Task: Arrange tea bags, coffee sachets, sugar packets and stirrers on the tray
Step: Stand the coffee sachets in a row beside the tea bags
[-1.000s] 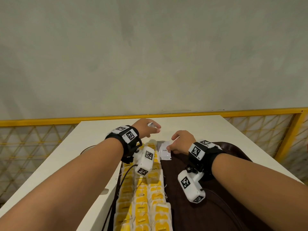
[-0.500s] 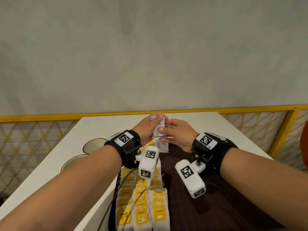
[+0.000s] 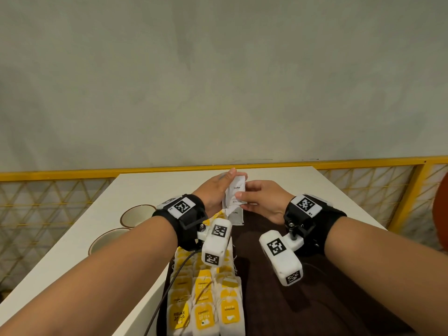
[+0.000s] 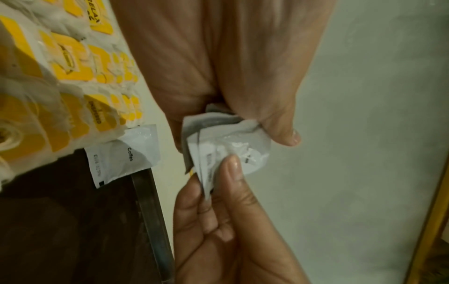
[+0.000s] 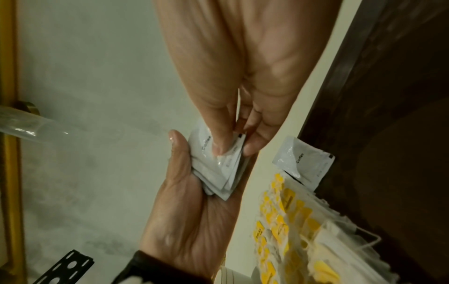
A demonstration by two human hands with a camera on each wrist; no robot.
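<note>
Coffee sachets [image 3: 234,194] sit stacked in the left hand [image 3: 213,192], fingers curled round them, above the tray's [image 3: 315,299] twelve o'clock edge. Right hand [image 3: 263,200] pinches the top sachet; judging by this, peeling it off and laying it beside the placed sachet [image 3: 235,216] comes next, right of the tea bags [image 3: 206,299].

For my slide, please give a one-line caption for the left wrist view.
Both hands hold a stack of coffee sachets above the table, one sachet already on the tray.

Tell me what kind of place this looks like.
Probably a staged recording or workshop space, not a café: a plain white table stands against a bare grey wall, fenced by a yellow mesh barrier. On it sits a dark tray of tea bags.
</note>
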